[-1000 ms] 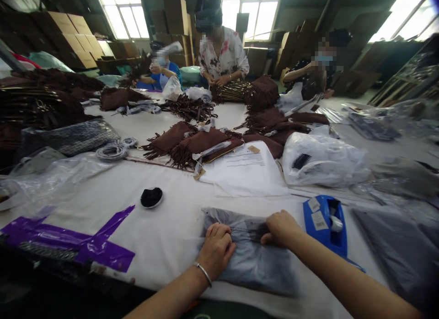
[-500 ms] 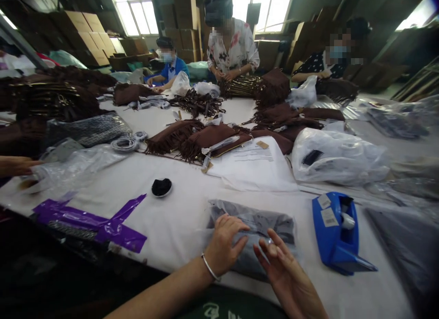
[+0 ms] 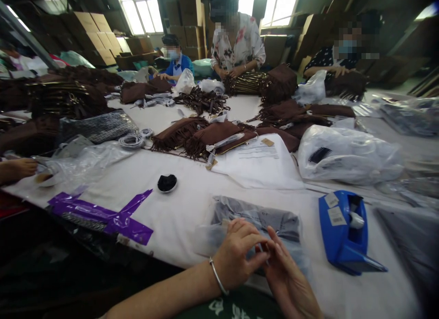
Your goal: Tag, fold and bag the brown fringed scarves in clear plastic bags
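Observation:
Near the front edge of the table, a dark item in a clear plastic bag lies flat. My left hand, with a silver bangle at the wrist, is over the bag's near part, its fingers curled and meeting the fingertips of the other hand. My right hand is palm inward, its fingers fairly straight. Whether something small is between the touching fingertips is too small to tell. Right of the hands stands a blue tape dispenser. A small dish with black contents sits to the left.
Purple tape runs along the table's left front edge. Brown fringed bags and a clear bag with a black comb lie beyond. Another person's hand is at the far left. Several people work across the table.
My hands have come together, fingertips now touching where there was a gap. The view has shifted slightly, so the table's objects appear further right.

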{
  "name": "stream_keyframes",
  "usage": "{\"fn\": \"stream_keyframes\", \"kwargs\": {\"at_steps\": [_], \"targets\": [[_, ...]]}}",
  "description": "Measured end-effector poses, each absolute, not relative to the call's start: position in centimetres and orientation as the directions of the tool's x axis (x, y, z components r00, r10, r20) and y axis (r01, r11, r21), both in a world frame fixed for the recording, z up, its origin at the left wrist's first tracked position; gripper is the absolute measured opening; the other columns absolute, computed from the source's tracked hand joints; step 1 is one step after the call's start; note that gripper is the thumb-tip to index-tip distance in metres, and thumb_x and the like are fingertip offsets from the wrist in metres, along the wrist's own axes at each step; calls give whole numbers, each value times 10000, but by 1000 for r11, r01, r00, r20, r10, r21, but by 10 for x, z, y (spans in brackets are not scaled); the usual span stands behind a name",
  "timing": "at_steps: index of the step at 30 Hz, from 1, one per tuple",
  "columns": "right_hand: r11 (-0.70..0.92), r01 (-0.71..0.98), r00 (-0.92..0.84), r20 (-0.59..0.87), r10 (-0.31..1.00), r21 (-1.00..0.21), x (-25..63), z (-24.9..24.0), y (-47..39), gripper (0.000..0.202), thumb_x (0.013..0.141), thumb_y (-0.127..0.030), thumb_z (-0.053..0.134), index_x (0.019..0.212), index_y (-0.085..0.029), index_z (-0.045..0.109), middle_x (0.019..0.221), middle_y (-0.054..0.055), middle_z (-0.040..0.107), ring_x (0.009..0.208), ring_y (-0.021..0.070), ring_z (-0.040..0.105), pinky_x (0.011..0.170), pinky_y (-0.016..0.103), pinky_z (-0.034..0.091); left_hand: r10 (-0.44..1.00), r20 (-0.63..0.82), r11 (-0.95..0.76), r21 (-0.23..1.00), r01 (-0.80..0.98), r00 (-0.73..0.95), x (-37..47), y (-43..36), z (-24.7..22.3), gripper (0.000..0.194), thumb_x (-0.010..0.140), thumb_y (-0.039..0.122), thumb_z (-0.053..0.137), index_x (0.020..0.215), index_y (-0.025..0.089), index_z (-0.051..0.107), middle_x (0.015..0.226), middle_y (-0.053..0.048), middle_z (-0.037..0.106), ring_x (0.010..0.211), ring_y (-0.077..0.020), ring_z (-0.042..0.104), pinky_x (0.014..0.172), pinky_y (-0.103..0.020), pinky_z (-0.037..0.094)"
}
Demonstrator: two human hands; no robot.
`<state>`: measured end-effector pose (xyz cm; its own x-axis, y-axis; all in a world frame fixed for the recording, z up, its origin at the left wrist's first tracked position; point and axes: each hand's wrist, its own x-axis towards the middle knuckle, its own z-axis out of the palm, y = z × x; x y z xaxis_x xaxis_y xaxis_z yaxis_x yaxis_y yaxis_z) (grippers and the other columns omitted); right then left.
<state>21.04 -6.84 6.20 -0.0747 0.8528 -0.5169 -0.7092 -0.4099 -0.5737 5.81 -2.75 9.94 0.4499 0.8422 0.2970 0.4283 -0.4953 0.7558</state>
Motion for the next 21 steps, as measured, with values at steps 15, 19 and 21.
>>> {"fn": "stream_keyframes", "kwargs": {"at_steps": [15,19,21], "targets": [[-13,264,-19,-18,1000,-964,224,46,-69,435,906,-339,462,1337,-360,411,1398,2,453,1304,224,378,1119,474,258,916,-206,268,953,-144,343,58,-24,87,160,717,281,670,642,158,601,692,-9,603,730,-150,546,745,-280,427],[575,668,-487,306,818,-472,263,42,-56,546,888,-115,387,1355,-397,374,1401,-62,442,1349,209,299,1129,449,199,799,-364,576,693,-434,478,43,-20,93,50,633,177,631,625,134,607,750,-43,640,718,-130,555,687,-238,430],[688,648,-622,295,725,-327,279,46,-48,594,874,-83,401,1380,-386,332,1361,-67,490,1351,195,292,1141,440,135,818,-322,546,694,-469,477,35,-19,101,43,623,161,602,587,139,593,760,-52,641,728,-139,561,681,-243,435]]}}
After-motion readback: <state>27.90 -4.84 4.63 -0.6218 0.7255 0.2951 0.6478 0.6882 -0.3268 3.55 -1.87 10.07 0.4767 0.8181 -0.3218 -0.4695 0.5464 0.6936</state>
